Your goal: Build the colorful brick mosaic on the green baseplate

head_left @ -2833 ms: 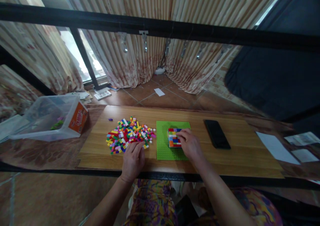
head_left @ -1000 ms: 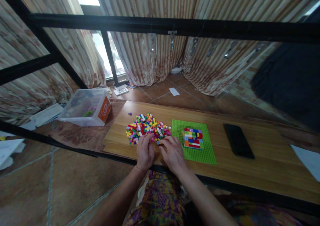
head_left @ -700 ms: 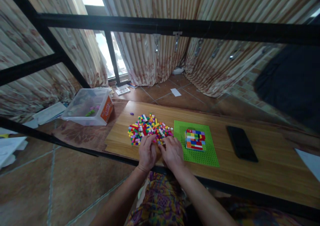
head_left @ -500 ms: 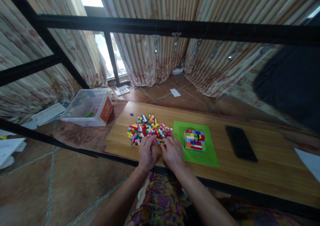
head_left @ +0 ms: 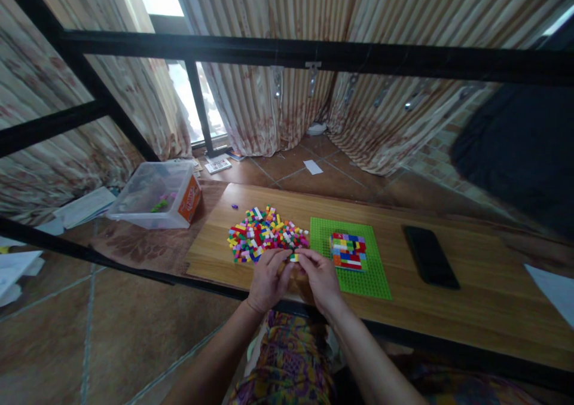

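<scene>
A few small toy bricks, white, green and yellow, show between my fingertips just in front of the brick pile. My right hand pinches them from the right. From the left, the closed fingers of my left hand meet the same bricks; its fingertips partly hide them. Beyond my hands spreads a loose pile of many-coloured toy bricks. To the right of my right hand lies a green baseplate, bearing a squarish built block of coloured bricks.
A black phone lies on the wooden table, right of the baseplate. One purple piece sits apart near the table's far left. A clear plastic box stands beyond the left end. A black metal bar crosses ahead.
My hands have risen slightly from the near edge of the pile, and the right wrist has shifted right. Small bricks now show between my fingertips.
</scene>
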{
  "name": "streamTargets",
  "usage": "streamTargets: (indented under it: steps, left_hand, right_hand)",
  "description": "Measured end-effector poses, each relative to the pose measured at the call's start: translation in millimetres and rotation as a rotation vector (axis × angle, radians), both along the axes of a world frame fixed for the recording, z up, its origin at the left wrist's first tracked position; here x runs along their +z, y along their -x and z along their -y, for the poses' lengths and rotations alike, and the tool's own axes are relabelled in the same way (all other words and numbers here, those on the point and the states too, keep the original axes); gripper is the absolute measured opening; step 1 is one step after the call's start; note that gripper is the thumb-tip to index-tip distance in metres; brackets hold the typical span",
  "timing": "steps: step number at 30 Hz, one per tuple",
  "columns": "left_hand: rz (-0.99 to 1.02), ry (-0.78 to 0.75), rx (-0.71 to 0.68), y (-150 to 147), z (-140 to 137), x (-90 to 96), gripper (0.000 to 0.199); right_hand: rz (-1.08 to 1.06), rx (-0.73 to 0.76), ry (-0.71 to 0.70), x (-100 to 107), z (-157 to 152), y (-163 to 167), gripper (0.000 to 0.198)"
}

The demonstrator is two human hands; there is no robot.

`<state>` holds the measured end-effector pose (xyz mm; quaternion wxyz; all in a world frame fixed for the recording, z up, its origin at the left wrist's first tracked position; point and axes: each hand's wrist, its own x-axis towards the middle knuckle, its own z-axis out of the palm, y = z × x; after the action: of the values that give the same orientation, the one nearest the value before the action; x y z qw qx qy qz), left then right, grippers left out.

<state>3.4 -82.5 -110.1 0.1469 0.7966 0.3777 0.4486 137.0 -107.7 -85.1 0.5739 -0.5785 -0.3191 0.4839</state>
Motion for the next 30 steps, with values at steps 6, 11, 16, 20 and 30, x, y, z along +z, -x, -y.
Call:
streamTargets:
  steps: [6, 11, 16, 20, 30]
  left_hand:
    - [-0.005, 0.009, -0.039, -0.8, 1.3, 0.7, 0.024]
    - [-0.017, 0.008, -0.054, -1.1, 1.9, 3.7, 0.019]
    - [-0.004, 0.022, -0.065, 0.1, 3.1, 6.5, 0.016]
    - [-0.001, 0.028, -0.083, 2.1, 3.3, 8.7, 0.016]
    - [0.038, 0.026, -0.049, 6.0, 3.1, 7.6, 0.016]
  right_hand:
    - [-0.022, -0.017, 0.007, 4.1, 1.2, 1.6, 0.027]
    - [-0.060, 0.012, 0.021, 2.7, 1.2, 2.3, 0.027]
    - [-0.206, 0.011, 0.032, 0.0, 0.3, 3.7, 0.025]
    - [-0.361, 0.035, 0.073, 0.7, 1.5, 3.7, 0.027]
    - [-0.530, 0.034, 0.139, 3.3, 2.9, 4.4, 0.029]
